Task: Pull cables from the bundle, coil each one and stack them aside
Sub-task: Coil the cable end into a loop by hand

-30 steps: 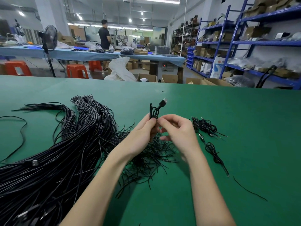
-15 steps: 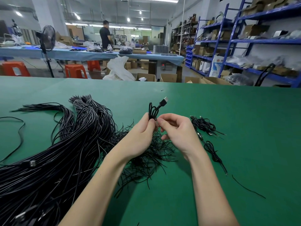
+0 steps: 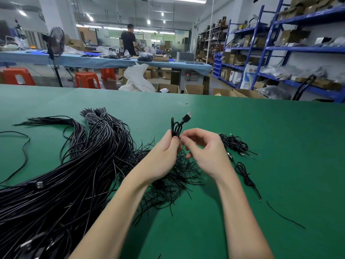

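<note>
A coiled black cable (image 3: 175,128), its USB plug (image 3: 187,116) pointing to 1 o'clock, stood above the green tabletop (image 3: 280,146), pinched by the left hand (image 3: 164,156); the right hand (image 3: 203,152) pinched a thin tie at the coil. The bundle (image 3: 65,174) sprawled at 9 o'clock, finished coils (image 3: 235,143) at 3 o'clock.

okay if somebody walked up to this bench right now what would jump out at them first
Probably the huge bundle of black cables sprawled across the left of the green table. Next, the two hands at centre: the left hand holds a small coiled cable upright, plug pointing up, while the right hand pinches at it. Finished coils lie to the right.
</note>
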